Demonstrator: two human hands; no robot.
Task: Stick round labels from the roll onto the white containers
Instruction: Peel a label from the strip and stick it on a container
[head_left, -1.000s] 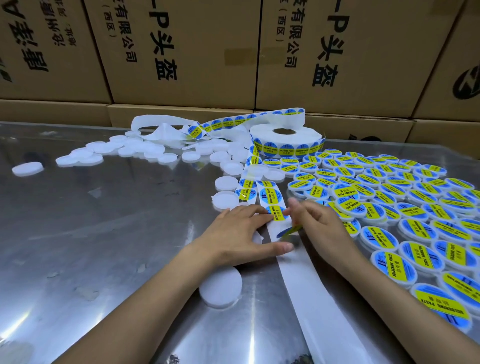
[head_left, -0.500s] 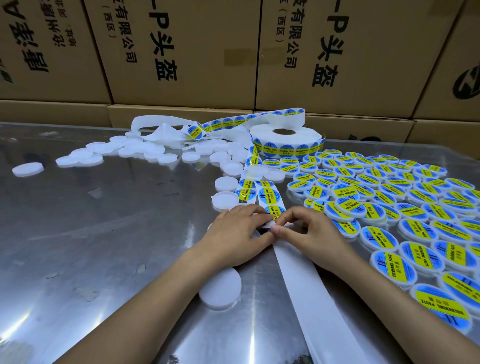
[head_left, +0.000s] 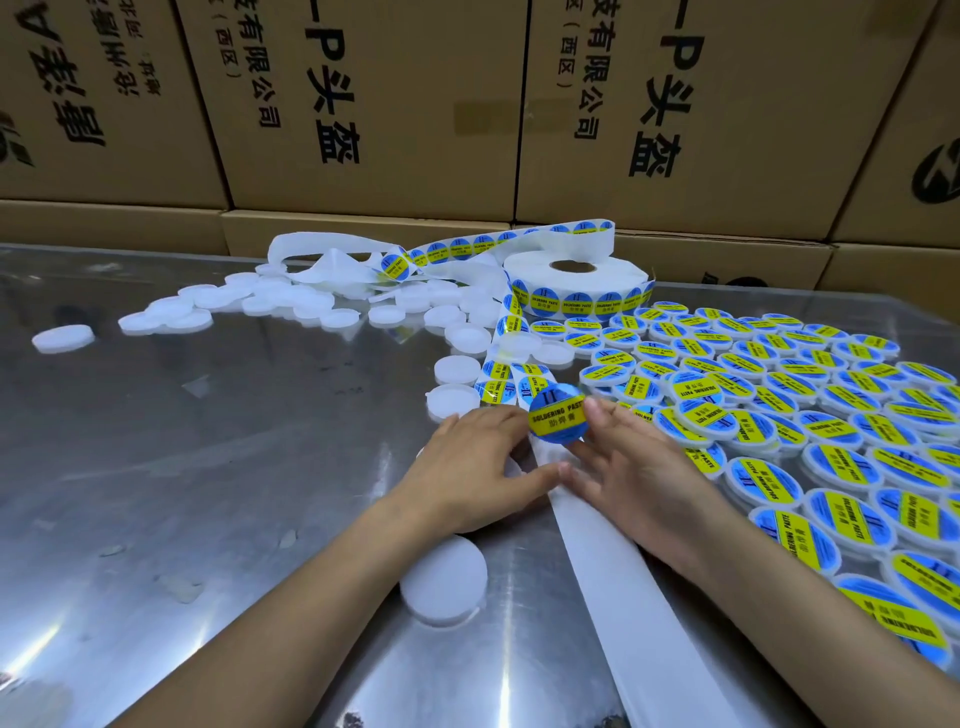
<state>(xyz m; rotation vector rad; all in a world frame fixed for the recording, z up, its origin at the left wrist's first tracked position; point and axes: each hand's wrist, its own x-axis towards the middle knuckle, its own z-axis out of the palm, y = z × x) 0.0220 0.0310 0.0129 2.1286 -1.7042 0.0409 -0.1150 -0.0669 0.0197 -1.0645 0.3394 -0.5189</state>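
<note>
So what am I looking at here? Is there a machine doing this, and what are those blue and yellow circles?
No machine: a person's two bare hands, filmed by a camera worn on their head, looking down at a shiny metal table. The right hand pinches a round blue-and-yellow label, while the left hand rests on a white container. Labels come from the roll. Plain white containers lie at the back left, labelled containers at the right. The empty backing strip trails toward the camera.
</note>
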